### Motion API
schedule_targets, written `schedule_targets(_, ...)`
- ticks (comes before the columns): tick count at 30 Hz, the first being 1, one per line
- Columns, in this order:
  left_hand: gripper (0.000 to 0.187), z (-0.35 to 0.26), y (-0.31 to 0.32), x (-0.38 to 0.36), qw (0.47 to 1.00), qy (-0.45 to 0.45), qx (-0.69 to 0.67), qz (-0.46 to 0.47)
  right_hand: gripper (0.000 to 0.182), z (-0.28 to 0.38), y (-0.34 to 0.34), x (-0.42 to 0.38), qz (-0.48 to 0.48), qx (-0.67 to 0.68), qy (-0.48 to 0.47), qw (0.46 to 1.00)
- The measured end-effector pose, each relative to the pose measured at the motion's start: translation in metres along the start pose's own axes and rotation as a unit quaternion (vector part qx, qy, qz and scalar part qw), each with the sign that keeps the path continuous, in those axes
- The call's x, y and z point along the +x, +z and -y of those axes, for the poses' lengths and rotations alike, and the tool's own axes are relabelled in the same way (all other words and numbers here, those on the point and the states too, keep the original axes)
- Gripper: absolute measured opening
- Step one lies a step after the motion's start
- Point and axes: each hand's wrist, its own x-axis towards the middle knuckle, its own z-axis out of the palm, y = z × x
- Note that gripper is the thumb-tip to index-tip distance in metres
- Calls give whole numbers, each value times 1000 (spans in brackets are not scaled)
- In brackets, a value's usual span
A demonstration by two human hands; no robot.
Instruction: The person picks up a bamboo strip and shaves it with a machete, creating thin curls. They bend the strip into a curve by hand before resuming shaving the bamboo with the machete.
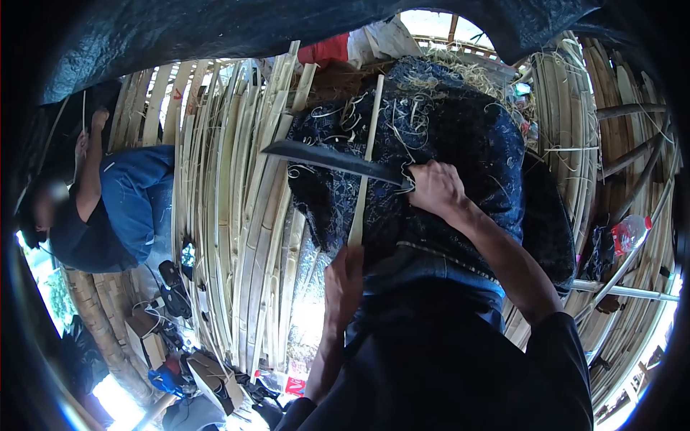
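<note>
My right hand (436, 188) is wrapped round the handle of a long dark-bladed machete (330, 159), whose blade points left across my lap. Under or against the blade runs a pale bamboo strip (373, 118), slanting up and away from me. Its near end is gripped in my left hand (344, 276), low in front of my waist. A dark patterned cloth (467, 122) covers my legs, with thin curled shavings (410, 108) scattered over it.
Split bamboo slats (244, 237) lie in a long row to my left. Beyond them a co-worker (129, 194) sits, arms raised. More bamboo strips (564, 115) are stacked at right, near a plastic bottle (631, 234). Cardboard boxes (215, 384) stand at lower left.
</note>
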Motion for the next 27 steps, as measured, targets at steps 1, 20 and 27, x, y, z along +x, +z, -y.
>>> schedule_targets(1,31,2,-2,-8,1000,-23,-4,-5,21,1,-2,-2,19,-7,-17,1000)
schedule_targets(20,29,50,-122,-101,973,-191,-107,71,28,-16,-20,32,-48,187,70,979)
schedule_targets(27,26,-12,-40,-5,970,-95,-212,75,24,-1,-59,14,-73,232,33,969)
